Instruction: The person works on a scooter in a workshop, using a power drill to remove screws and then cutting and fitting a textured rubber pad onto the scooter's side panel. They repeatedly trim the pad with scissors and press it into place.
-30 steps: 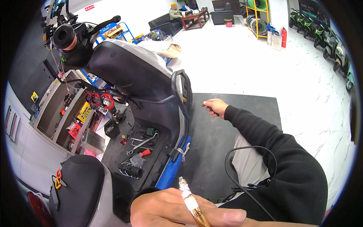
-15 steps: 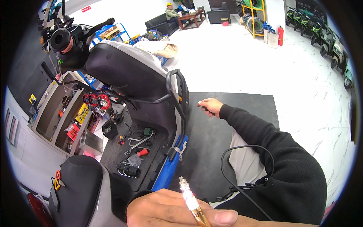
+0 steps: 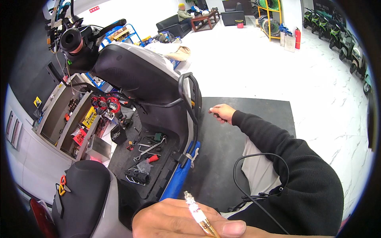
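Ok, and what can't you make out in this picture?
All in the head view:
What, if anything, the right hand holds: curled fingers cover most, the dark bit showing is too small.
Gold end of the cigarette in the left hand: cut off by the lower edge.
Smallest pieces near the wrench: too small.
Far seated person, hands: too small.

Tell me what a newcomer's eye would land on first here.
Probably the ash-tipped cigarette in the left hand, looming close at the bottom of the view. Next comes the big scooter filling the left side, with loose tools on its footboard. Farther off, a red extinguisher stands out at upper right.
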A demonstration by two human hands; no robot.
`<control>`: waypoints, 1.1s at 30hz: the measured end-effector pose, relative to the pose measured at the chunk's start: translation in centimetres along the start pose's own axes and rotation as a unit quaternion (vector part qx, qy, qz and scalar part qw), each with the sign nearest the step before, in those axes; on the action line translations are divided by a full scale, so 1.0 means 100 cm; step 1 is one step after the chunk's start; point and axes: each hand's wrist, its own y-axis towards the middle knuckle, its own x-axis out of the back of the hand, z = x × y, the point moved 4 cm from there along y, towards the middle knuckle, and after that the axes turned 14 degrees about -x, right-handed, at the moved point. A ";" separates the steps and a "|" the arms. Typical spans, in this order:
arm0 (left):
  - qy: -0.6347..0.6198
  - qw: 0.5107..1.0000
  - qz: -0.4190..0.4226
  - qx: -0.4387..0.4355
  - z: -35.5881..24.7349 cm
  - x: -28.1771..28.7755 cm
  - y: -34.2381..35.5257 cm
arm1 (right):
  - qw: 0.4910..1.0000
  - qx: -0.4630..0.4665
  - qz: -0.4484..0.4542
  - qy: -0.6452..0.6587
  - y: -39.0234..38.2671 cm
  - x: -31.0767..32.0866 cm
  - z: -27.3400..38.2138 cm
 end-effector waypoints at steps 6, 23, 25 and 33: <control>0.034 0.998 0.009 0.055 -0.009 -0.004 0.000 | 1.000 -0.003 -0.019 -0.023 0.000 -0.002 -0.001; 0.240 0.912 -0.121 0.311 -0.104 0.064 -0.101 | 0.999 -0.015 -0.013 0.026 0.035 0.075 -0.044; 0.268 0.903 -0.174 0.288 -0.137 0.045 -0.131 | 0.999 -0.007 -0.043 0.014 0.047 0.086 -0.056; 0.339 0.682 -0.320 0.563 -0.381 -0.022 -0.273 | 0.994 -0.015 -0.029 -0.105 0.117 0.070 -0.096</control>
